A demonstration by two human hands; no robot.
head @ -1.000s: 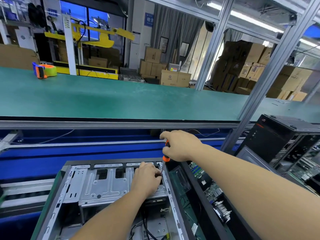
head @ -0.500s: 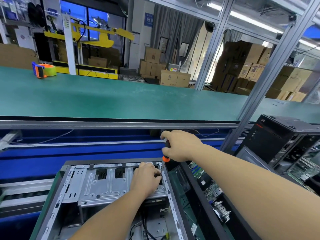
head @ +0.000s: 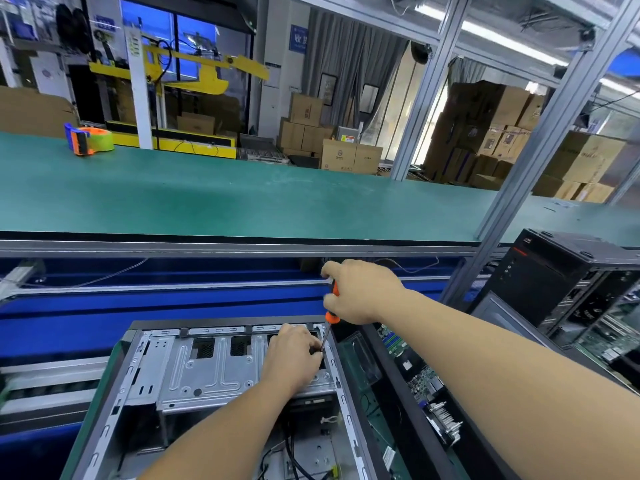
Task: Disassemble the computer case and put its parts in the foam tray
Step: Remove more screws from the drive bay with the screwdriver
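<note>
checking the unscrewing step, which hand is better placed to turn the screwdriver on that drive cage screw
Right. The right hand already grips the orange-handled screwdriver from above, its shaft angled down at the far right corner of the drive cage. The left hand rests on the cage by the tip, better suited to steadying.

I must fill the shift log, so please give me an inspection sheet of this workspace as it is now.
Surface: green bench top, bare in the middle; blue conveyor channel below it.
Job's things: open computer case lying flat, metal drive cage exposed; no foam tray seen.
Clutter: tape dispenser on the far left of the bench.
Hands: right hand grips an orange screwdriver, tip down at the case's far right corner; left hand rests curled by the tip, what it holds is hidden.
Cables: black cables inside the case.
Surroundings: second black tower at right; stacked cardboard boxes behind.
</note>
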